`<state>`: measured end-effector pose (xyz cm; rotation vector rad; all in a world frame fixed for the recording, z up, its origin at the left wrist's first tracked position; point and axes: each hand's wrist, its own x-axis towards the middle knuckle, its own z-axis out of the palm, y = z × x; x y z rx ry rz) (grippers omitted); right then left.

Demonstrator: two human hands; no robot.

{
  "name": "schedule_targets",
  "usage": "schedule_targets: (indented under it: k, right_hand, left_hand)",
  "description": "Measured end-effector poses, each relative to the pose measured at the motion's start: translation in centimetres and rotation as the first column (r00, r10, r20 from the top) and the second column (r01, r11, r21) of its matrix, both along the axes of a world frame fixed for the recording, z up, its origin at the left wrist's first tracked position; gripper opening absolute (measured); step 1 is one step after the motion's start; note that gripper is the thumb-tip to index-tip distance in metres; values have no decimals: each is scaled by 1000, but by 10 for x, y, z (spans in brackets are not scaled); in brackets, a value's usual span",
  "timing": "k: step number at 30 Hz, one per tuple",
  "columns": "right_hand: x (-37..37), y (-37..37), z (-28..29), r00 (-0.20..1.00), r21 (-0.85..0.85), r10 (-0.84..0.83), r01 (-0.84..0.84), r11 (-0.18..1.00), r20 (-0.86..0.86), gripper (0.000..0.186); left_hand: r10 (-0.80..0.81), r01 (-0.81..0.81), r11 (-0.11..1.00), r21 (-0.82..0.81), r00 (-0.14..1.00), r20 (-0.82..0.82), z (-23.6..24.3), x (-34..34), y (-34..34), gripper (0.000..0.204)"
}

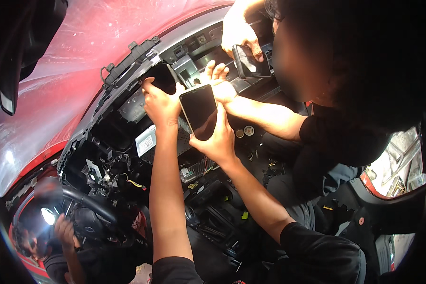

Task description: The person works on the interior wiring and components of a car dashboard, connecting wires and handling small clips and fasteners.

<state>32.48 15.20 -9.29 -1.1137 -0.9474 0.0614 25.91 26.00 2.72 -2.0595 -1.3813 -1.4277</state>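
Observation:
My left hand (163, 106) reaches to the stripped dashboard (128, 111). Its fingers and thumb close on the two sides of a black rectangular panel (162, 78), whose kind I cannot make out. Just to the right, my right hand (218, 142) grips a smartphone (198, 111) by its lower right edge; the phone is upright, slightly tilted, with a dark screen. A co-worker's open hand (218, 85) is right behind the phone's upper corner. That person's other hand (244, 40) holds a second dark phone (252, 61) further back.
A co-worker (350, 71) leans in from the right. At lower left, another person (64, 241) sits beside the steering wheel (92, 204), near a bright light (47, 216). A labelled metal box (146, 141), loose wires (135, 182) and a plastic-covered windscreen (80, 61) surround the dashboard.

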Motion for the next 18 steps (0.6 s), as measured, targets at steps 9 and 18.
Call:
schedule_targets:
  k: [9,18]
  right_hand:
    - [-2,-2,5,987,54,-104,99,994,121,104]
    - [0,-12,6,991,93,-87,78,993,98,104]
  left_hand:
    - [-83,82,995,65,996,14,-5,-4,11,44]
    - [-103,102,994,47,994,24,-7,-3,14,40]
